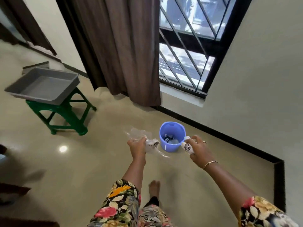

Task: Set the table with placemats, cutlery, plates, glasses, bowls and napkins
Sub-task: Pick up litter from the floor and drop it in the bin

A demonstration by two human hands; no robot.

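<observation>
While reaching out over the floor (98,153) toward the blue bin (167,147), carrying waste in both hands. Gripping a bunched sheet of clear plastic wrap (136,132) in the left hand (137,145), fingers curled round it, loose tails trailing out above and below the fist. Clutching a crumpled wad of printed paper (186,146) in the right hand (197,149), right at the bin's near rim. Neither fist released, neither empty. Between the two hands and a little beyond them, the bin, upright, with a few dark scraps at the bottom.

Nothing of the table setting anywhere in view: no placemats, cutlery, plates, glasses, bowls or napkins, and no surface to lay them on. Well off beyond the left hand, only a grey tray (44,82) perched on a green stool (68,115).

Most likely to go wrong with the plastic: held short of the bin and to its left, light and springy, so apt to unfold, catch air and drift onto the floor if let go from there. Clear film on a glossy floor, hard to spot, with a bare foot (154,187) just below the hands: a slipping hazard.

Hard to tell whether the wad sits over the opening or outside the wall; if outside, bound to fall beside the bin. Also possible to nudge so light a bin and tip it over.
</observation>
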